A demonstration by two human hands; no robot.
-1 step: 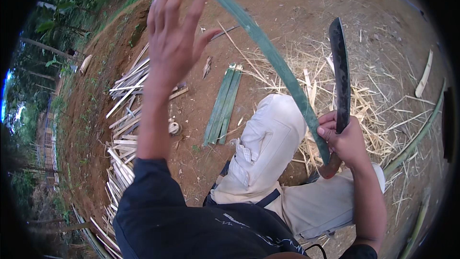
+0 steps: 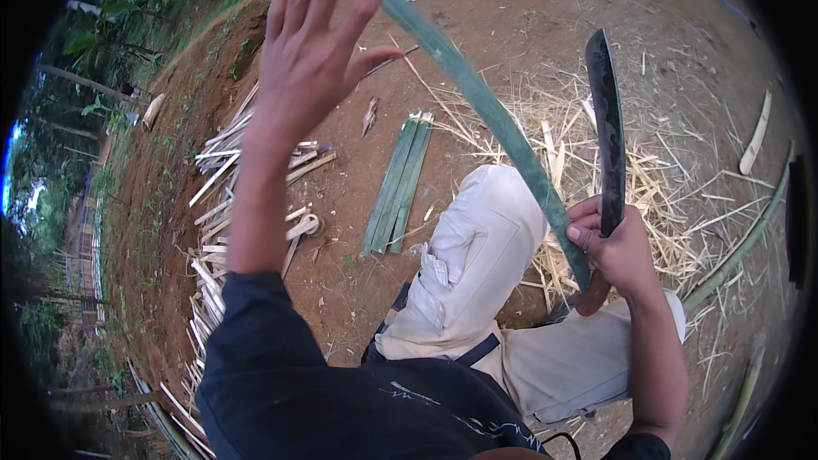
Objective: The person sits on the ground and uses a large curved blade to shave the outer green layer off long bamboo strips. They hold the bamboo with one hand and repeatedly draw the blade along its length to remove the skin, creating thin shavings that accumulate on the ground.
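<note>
One long green bamboo strip (image 2: pixel 490 111) slanted over brown earth (image 2: pixel 345 315), its lower end and a dark-bladed machete (image 2: pixel 607 128) clasped in the right hand (image 2: pixel 620 249), fingers curled; the left hand (image 2: pixel 308 60) (fingers spread wide, contact unclear) hovered by the strip's upper end.

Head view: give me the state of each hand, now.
Left hand: open, spread near the green strip's upper end; contact cannot be told.
Right hand: closed, holding the machete and the strip's lower end.
</note>
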